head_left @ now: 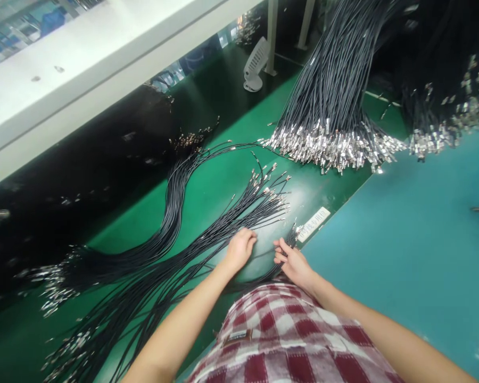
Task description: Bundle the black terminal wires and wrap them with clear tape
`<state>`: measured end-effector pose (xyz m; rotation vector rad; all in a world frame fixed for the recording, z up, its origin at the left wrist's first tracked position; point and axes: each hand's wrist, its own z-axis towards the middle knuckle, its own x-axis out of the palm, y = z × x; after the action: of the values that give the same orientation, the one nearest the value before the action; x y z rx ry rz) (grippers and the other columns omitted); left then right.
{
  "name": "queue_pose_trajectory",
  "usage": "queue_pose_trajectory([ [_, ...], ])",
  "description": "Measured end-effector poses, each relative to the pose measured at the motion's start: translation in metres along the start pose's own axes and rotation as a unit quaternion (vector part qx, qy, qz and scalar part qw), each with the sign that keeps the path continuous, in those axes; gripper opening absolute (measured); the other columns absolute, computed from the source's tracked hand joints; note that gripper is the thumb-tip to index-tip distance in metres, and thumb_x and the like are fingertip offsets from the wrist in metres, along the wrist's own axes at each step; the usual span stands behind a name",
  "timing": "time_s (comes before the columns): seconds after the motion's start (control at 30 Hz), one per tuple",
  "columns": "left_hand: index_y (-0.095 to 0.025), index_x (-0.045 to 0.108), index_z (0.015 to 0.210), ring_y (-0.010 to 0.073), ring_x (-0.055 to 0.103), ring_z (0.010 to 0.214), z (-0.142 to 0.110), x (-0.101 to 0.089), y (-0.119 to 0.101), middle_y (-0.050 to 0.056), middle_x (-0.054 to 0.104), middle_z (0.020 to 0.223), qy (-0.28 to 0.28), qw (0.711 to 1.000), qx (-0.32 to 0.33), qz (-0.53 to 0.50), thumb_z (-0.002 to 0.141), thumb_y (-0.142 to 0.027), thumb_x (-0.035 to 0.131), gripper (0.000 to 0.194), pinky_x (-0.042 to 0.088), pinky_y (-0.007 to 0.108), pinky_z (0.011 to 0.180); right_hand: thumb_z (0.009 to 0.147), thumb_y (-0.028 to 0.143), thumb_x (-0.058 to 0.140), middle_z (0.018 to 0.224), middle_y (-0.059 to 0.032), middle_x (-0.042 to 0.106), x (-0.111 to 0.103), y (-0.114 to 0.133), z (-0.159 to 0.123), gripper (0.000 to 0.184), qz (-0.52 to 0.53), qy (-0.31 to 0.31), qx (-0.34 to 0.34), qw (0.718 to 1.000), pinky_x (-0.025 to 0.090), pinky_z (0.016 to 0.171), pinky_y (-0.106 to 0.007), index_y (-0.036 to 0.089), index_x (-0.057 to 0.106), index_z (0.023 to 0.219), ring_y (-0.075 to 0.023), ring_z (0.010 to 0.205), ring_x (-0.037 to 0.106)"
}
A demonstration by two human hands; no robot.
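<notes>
In the head view, my right hand (294,263) is closed around a small bundle of thin black cables (290,240), their metal-tipped ends pointing up past my fingers. The rest of that bundle bends down and left in front of my apron. My left hand (240,250) hovers a short way to the left, fingers curled together; what is in them, if anything, is hidden. A thin dark line runs between the two hands. Beyond my left hand lies a loose bundle of black cables (219,226) with metal terminals at its far end.
Another cable bundle (173,199) curves across the green tabletop (231,181). A thick bunch of cables (335,80) hangs over at the back right, metal ends fanned out. A small white fan (256,64), a white label (313,223) and a white shelf edge (104,58) are also there.
</notes>
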<state>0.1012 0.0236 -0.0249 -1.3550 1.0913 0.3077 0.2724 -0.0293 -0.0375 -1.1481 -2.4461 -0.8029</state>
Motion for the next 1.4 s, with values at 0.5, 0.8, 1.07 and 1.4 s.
queue_pose_trajectory([
  [0.5, -0.017, 0.061, 0.089, 0.0205, 0.058, 0.085, -0.022, -0.006, 0.009, 0.007, 0.064, 0.087, -0.056, 0.994, 0.045, 0.088, 0.097, -0.024, 0.044, 0.020, 0.049, 0.035, 0.082, 0.067, 0.048, 0.081, 0.106, -0.0042, 0.071, -0.002, -0.002, 0.000, 0.036, -0.041, 0.015, -0.045, 0.998, 0.049, 0.083, -0.031, 0.026, 0.075, 0.094, -0.0212, 0.105, 0.059],
  [0.8, -0.018, 0.064, 0.082, 0.0180, 0.061, 0.075, -0.074, 0.017, -0.011, 0.006, 0.064, 0.078, 0.039, 0.997, 0.049, 0.043, 0.098, -0.028, 0.042, 0.029, 0.050, 0.031, 0.073, 0.063, 0.048, 0.086, 0.061, 0.0023, 0.058, -0.003, -0.006, -0.002, 0.036, 0.000, 0.045, -0.031, 0.998, 0.050, 0.072, -0.031, 0.021, 0.067, 0.077, -0.0152, 0.066, 0.059],
  [1.07, -0.019, 0.062, 0.093, 0.0193, 0.059, 0.091, 0.007, 0.015, 0.008, 0.006, 0.064, 0.093, -0.057, 0.997, -0.006, 0.053, 0.095, -0.020, 0.048, 0.015, 0.050, 0.033, 0.083, 0.073, 0.051, 0.078, 0.049, 0.0105, 0.024, -0.003, -0.010, 0.007, 0.039, 0.013, 0.038, 0.001, 0.999, 0.040, 0.050, -0.024, 0.020, 0.055, 0.069, -0.0066, 0.044, 0.022],
  [1.4, -0.018, 0.055, 0.092, 0.0239, 0.056, 0.093, 0.019, 0.002, 0.000, 0.008, 0.061, 0.094, 0.018, 0.987, -0.009, 0.158, 0.094, -0.018, 0.043, 0.012, 0.044, 0.040, 0.083, 0.069, 0.040, 0.084, 0.048, 0.0114, 0.025, -0.004, -0.003, 0.003, 0.031, 0.035, 0.020, 0.012, 0.999, 0.039, 0.049, -0.023, 0.019, 0.066, 0.082, -0.0065, 0.044, 0.024],
])
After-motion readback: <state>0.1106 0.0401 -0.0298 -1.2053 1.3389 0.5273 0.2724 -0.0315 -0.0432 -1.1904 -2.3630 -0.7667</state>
